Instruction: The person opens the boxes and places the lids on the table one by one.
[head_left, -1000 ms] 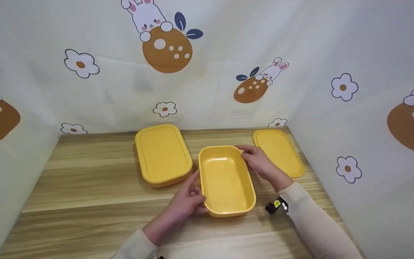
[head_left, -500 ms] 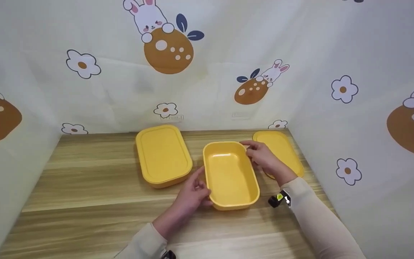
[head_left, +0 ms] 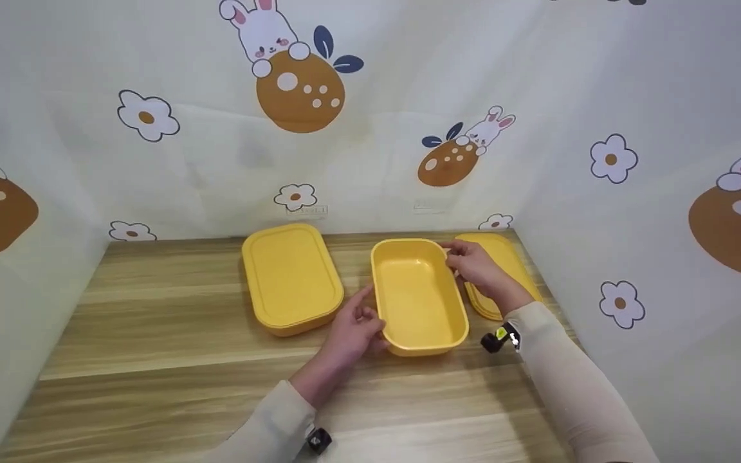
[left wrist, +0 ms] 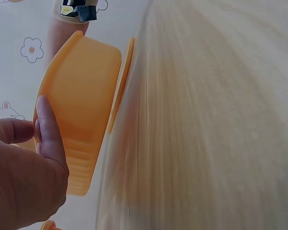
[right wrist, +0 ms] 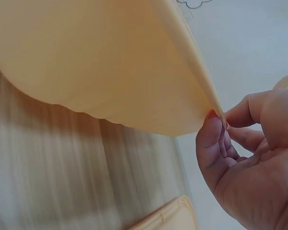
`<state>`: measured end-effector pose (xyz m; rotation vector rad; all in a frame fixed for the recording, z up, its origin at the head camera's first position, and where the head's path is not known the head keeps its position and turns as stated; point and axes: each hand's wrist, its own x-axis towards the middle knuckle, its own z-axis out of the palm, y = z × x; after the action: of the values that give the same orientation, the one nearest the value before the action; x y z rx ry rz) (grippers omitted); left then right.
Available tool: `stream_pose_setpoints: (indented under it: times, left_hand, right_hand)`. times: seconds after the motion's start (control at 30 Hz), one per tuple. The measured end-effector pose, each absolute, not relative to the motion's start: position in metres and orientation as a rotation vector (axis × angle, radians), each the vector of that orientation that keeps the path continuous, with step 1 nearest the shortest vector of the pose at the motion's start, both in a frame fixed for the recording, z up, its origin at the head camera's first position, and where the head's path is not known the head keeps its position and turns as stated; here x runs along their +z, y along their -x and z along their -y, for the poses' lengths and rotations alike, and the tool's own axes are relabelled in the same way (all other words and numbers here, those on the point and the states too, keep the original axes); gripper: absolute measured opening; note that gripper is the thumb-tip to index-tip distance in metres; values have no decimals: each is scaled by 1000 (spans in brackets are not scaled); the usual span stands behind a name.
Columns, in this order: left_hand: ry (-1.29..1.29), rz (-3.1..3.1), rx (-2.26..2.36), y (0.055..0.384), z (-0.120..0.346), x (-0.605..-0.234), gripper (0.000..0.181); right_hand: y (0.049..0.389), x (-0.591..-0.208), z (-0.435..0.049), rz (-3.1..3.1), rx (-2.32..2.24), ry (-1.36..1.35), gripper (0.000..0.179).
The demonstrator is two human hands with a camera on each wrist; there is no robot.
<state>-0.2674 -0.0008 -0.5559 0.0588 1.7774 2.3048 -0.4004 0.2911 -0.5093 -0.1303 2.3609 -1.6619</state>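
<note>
An open yellow rectangular food container [head_left: 417,302] is held between both hands, its hollow inside facing up in the head view. My left hand [head_left: 354,331] grips its near left rim; in the left wrist view the thumb and fingers [left wrist: 49,127] pinch the rim, and the container's underside stands off the wooden surface. At the far right corner, my right hand [head_left: 478,269] pinches the rim between thumb and fingers [right wrist: 212,136]. A flat yellow lid [head_left: 504,254] lies beside the container on the right, partly hidden by the right hand and forearm.
Left of the held container sits another yellow food container [head_left: 293,276] with its lid on. The wooden table [head_left: 184,373] is bounded by patterned cloth walls [head_left: 370,154] at the back and both sides.
Both hands have carried the open container away from the body and slightly right, nearer the loose lid. The lidded container and the loose lid stay where they were.
</note>
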Motion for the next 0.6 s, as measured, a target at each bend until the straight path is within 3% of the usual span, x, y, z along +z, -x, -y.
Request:
stream_pose_setpoints:
  times: [0.6]
  left_hand:
    - [8, -1750, 2353, 298, -15, -556, 80]
  right_hand:
    - [427, -500, -306, -2441, -1477, 56, 52]
